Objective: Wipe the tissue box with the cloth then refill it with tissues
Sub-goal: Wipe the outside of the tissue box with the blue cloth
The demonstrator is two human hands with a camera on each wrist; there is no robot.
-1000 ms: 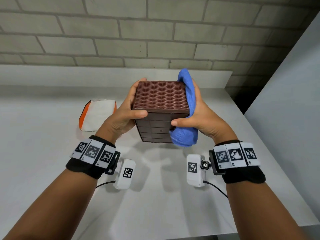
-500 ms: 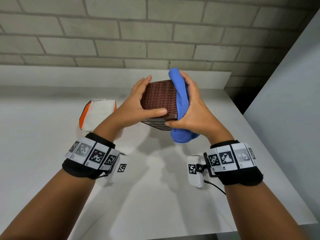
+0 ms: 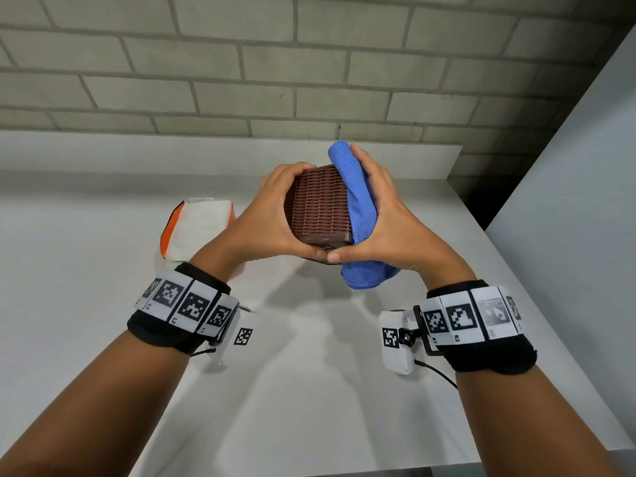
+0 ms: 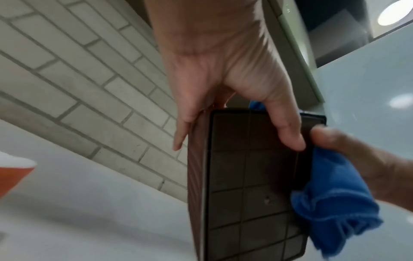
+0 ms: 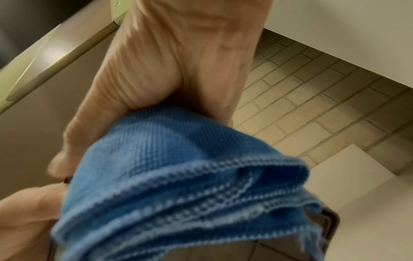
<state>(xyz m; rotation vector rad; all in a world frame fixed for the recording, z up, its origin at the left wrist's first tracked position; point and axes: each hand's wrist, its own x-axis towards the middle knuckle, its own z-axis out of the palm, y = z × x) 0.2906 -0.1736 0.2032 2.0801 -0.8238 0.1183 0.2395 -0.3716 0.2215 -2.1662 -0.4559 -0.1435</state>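
A brown woven-pattern tissue box [image 3: 320,204] is held up above the white table between both hands, tilted with a woven side toward me. My left hand [image 3: 275,218] grips its left side, thumb under the gridded base [image 4: 250,176]. My right hand [image 3: 382,222] holds a blue cloth [image 3: 361,228] pressed against the box's right side; the cloth's loose end hangs below [image 4: 330,203]. In the right wrist view the cloth [image 5: 178,176] fills the frame and hides most of the box. A white and orange tissue pack [image 3: 196,232] lies on the table to the left.
A white table [image 3: 309,390] runs to a raised ledge and a brick wall [image 3: 275,63] behind. A pale panel [image 3: 585,201] stands along the right side. The table's front edge is near my forearms.
The box has been turned and lifted farther from me: its gridded base, facing me a second ago, now points down. The cloth has stayed on the right side, and both hands have closed in.
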